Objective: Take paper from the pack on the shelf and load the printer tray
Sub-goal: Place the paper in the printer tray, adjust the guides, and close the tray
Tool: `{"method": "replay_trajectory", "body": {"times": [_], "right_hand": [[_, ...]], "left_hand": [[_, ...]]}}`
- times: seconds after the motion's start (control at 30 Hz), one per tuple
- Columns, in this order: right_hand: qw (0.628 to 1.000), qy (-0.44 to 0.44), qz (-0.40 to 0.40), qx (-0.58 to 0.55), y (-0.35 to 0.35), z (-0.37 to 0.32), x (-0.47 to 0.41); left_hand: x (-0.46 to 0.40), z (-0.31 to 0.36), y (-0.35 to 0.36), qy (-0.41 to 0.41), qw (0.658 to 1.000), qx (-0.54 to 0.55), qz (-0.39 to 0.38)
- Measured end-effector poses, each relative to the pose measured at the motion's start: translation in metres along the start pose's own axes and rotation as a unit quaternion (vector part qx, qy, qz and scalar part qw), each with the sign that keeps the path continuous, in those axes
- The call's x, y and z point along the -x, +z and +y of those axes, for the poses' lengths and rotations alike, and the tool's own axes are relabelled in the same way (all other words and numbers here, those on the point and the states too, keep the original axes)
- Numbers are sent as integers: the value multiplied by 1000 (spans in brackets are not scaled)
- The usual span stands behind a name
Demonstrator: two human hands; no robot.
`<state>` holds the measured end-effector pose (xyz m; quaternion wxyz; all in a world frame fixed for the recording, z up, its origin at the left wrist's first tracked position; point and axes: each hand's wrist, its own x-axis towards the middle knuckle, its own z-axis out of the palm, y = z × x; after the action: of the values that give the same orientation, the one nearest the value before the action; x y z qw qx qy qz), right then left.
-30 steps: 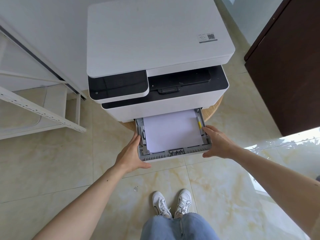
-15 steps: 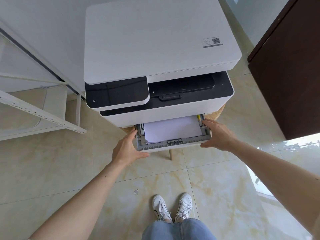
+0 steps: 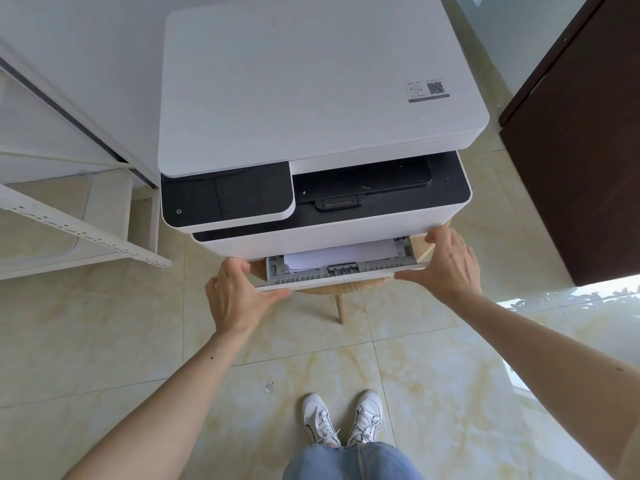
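A white printer (image 3: 311, 81) with a black control panel stands on a small round wooden stool (image 3: 341, 296). Its grey paper tray (image 3: 304, 277) sticks out only a little at the bottom front, and a strip of white paper (image 3: 339, 256) shows inside it. My left hand (image 3: 239, 296) grips the tray's left front corner, thumb under the front edge. My right hand (image 3: 446, 268) holds the right front corner, fingers up against the printer body. The paper pack is not in view.
A white metal shelf frame (image 3: 79, 230) stands at the left, close to the printer. A dark brown cabinet (image 3: 581, 150) fills the right. My white shoes (image 3: 343, 420) rest on the tiled floor below, near a small scrap (image 3: 269, 386).
Both hands have pushed the tray into the printer. A second ago most of the paper sheet was exposed; now only a narrow strip shows.
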<state>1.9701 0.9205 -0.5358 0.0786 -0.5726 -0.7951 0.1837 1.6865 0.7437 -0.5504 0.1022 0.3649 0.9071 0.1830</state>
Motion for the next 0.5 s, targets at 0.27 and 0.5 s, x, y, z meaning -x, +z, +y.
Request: {"method": "replay_trajectory", "body": {"times": [0.27,0.5], "right_hand": [[995,38,29,-88,14,17,-3],[982,1,-38,-184,12,20,-19]], "left_hand": [[-1,-13,-1,-37,986,165,13],[-19,-24,-2,-13,975,220,-38]]}}
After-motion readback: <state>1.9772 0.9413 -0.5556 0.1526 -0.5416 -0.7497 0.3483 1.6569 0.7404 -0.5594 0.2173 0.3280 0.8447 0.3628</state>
